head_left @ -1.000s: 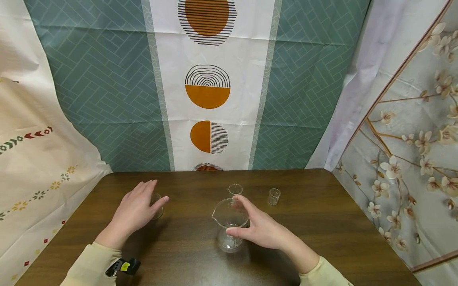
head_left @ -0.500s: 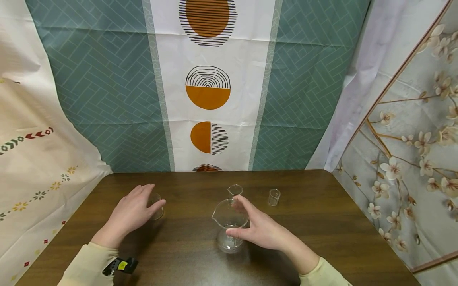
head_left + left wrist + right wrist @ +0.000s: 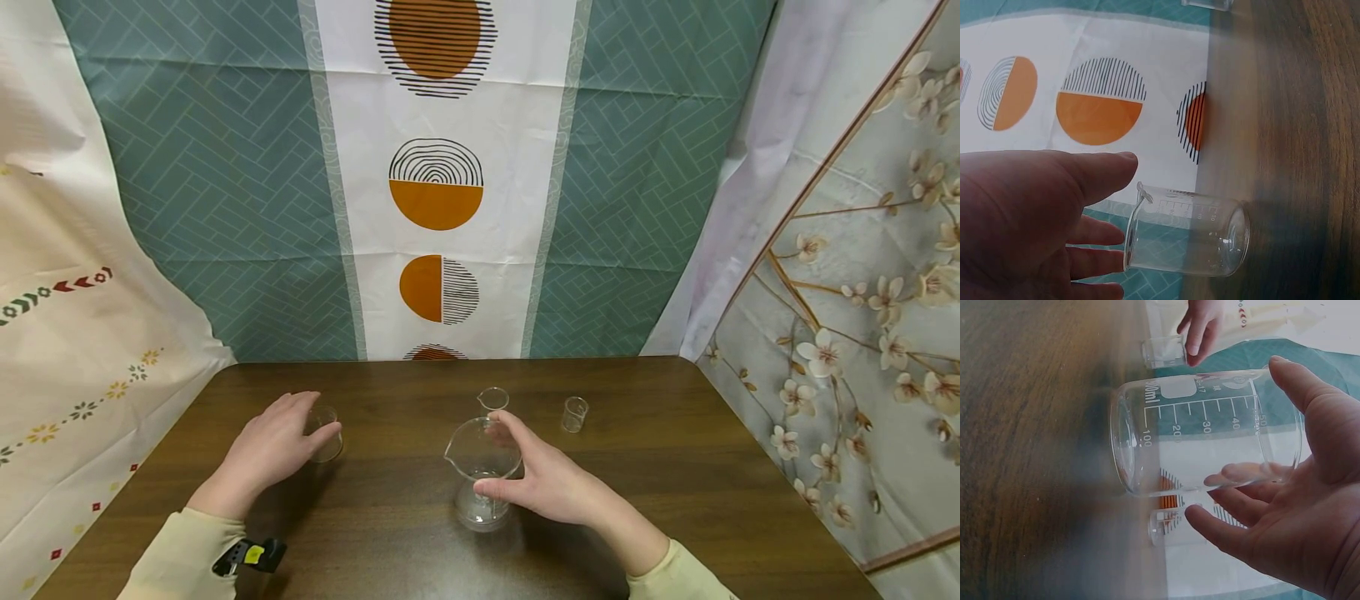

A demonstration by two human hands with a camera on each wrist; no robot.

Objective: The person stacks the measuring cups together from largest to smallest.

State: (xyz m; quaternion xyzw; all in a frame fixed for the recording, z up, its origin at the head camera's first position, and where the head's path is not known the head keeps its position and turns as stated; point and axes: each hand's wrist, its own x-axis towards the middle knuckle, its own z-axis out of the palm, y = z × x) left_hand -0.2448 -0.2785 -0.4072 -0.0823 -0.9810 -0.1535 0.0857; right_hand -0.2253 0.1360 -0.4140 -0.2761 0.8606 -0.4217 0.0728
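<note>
Fingers [image 3: 1095,260] of the left hand [image 3: 262,450] are spread, thumb well apart from the rest, at the rim of the smaller beaker [image 3: 1179,234], which is stood upright on the bench [image 3: 397,508] towards its far left corner. A slight gap is shown between thumb and lip in the left wrist view; whether the rim is touched by the other fingers cannot be told.

Over the last second the left hand has been shifted a little towards the left edge and lowered in the head view, so more of the smaller beaker is exposed; its place on the bench is unchanged. By contrast, the right hand [image 3: 551,479] has been kept in place, its thumb and fingers curved round the rim of the large beaker [image 3: 1204,431], which is upright near the bench's middle.

From this, the large beaker is judged to be held steady, the smaller one not gripped. Near the far edge are set a spouted beaker [image 3: 493,399] and, farther right, a tiny beaker [image 3: 575,414], both untouched.
</note>
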